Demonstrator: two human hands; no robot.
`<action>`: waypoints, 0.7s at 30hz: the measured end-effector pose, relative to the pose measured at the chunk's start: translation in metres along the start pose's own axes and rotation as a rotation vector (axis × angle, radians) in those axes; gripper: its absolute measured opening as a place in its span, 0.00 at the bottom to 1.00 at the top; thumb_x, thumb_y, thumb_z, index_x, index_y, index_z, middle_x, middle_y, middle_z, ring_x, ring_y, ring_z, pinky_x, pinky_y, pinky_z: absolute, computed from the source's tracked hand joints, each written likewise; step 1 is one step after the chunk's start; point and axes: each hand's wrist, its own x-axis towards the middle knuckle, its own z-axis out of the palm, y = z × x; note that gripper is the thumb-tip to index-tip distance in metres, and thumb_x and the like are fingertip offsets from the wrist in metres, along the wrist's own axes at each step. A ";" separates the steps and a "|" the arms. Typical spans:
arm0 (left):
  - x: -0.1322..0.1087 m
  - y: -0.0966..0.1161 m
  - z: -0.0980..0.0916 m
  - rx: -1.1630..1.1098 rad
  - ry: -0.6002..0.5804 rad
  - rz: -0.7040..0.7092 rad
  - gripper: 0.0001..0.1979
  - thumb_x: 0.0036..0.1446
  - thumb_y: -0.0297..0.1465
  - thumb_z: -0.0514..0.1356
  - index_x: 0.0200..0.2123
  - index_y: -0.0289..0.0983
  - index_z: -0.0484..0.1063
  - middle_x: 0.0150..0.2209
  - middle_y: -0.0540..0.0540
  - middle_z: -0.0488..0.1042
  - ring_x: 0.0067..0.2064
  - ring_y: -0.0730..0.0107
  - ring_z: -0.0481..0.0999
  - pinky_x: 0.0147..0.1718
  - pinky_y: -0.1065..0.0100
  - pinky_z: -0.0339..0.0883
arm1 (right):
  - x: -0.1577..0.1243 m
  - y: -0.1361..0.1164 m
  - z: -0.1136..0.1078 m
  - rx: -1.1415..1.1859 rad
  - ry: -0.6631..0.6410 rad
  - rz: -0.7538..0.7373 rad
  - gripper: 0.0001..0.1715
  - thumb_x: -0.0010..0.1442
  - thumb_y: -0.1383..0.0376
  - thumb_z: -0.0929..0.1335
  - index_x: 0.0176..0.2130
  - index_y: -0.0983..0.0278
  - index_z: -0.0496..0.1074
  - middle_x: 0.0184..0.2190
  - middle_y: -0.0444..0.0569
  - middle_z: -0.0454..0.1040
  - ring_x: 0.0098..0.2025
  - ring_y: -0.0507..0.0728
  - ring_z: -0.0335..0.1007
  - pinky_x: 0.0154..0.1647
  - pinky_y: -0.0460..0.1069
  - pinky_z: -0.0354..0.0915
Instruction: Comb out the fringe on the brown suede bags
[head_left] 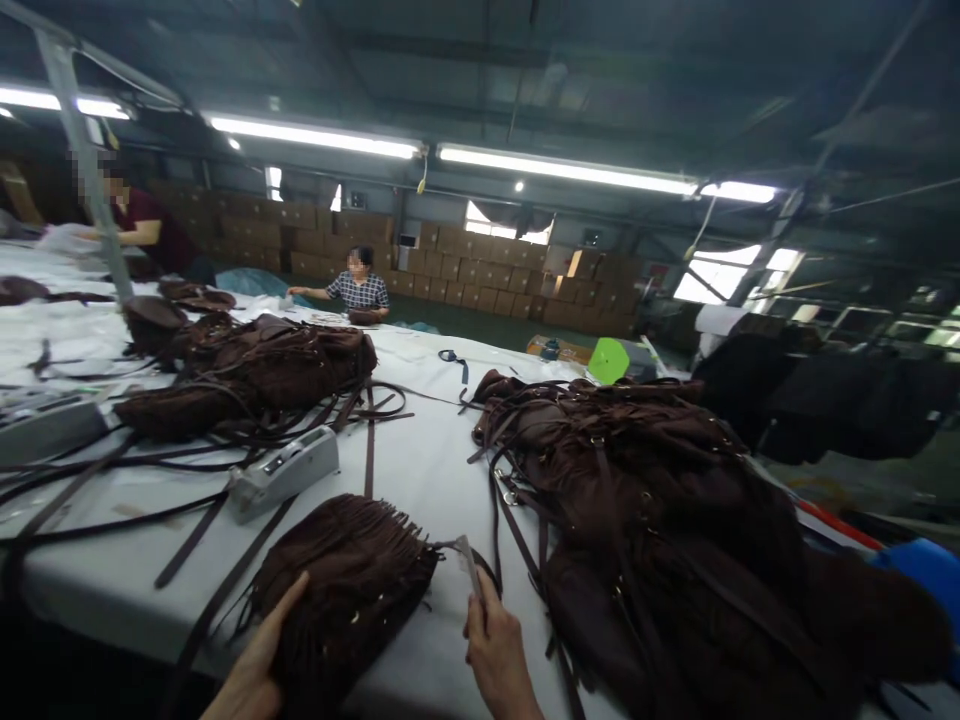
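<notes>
stacked cardboard boxes [480,272] line the back of the room, and two other people [364,292] are across one white table [416,455]. two heaps of brown bags [645,500] lie on it, one left, one right, with two grey tape dispensers [289,472] on the left side. at the near edge is one fringed bag [341,570]; the left hand [264,648] holds its left side, most fingers hidden. the right hand [496,642] is closed around one thin grey tool [468,562] just beside it.
</notes>
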 end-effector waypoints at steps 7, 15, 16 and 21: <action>-0.036 0.000 0.052 0.092 0.017 0.066 0.30 0.48 0.32 0.67 0.55 0.31 0.68 0.40 0.34 0.79 0.43 0.45 0.78 0.39 0.54 0.76 | 0.011 -0.029 0.017 -0.203 -0.069 -0.130 0.30 0.67 0.63 0.49 0.62 0.70 0.58 0.28 0.53 0.76 0.26 0.57 0.72 0.32 0.49 0.67; -0.037 -0.013 0.057 0.202 0.098 0.260 0.29 0.45 0.33 0.68 0.53 0.40 0.71 0.47 0.40 0.77 0.50 0.41 0.73 0.41 0.50 0.76 | 0.007 -0.042 0.046 -0.766 -0.338 -0.083 0.37 0.56 0.73 0.63 0.64 0.63 0.55 0.32 0.57 0.78 0.36 0.61 0.77 0.33 0.47 0.67; -0.037 -0.013 0.052 0.198 0.117 0.274 0.28 0.44 0.33 0.68 0.52 0.42 0.72 0.47 0.42 0.77 0.52 0.41 0.72 0.43 0.51 0.76 | 0.008 -0.037 0.049 -0.824 -0.344 -0.078 0.38 0.55 0.74 0.64 0.63 0.64 0.55 0.32 0.57 0.78 0.36 0.61 0.77 0.33 0.48 0.68; -0.032 -0.011 0.022 0.242 0.155 0.338 0.32 0.40 0.30 0.68 0.53 0.49 0.71 0.46 0.48 0.78 0.59 0.43 0.63 0.51 0.51 0.72 | 0.029 -0.019 0.049 -0.898 -0.284 -0.060 0.36 0.57 0.74 0.63 0.63 0.69 0.54 0.28 0.58 0.77 0.32 0.60 0.76 0.32 0.49 0.69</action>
